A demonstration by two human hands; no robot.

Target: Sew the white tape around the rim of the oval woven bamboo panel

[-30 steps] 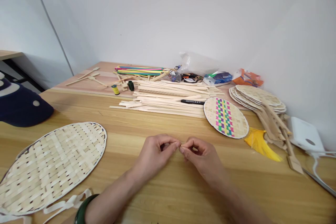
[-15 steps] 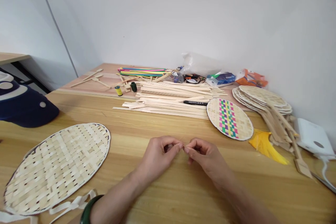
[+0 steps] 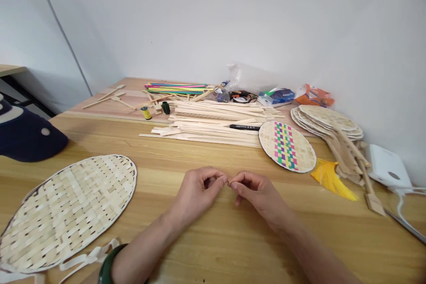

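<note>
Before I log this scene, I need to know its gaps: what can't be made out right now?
In the head view:
Tiny piece between the left hand and right hand: too small to identify, partly covered by them.
Dark blue object: cut off by the left edge.
Black marker: lettering too small to read.
Stack of woven discs: lower ones mostly hidden beneath the top one.

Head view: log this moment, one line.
left hand: pinched | right hand: pinched, near left | anything held: too small to tell | multicoloured panel: beyond right hand | black marker: on strips
</note>
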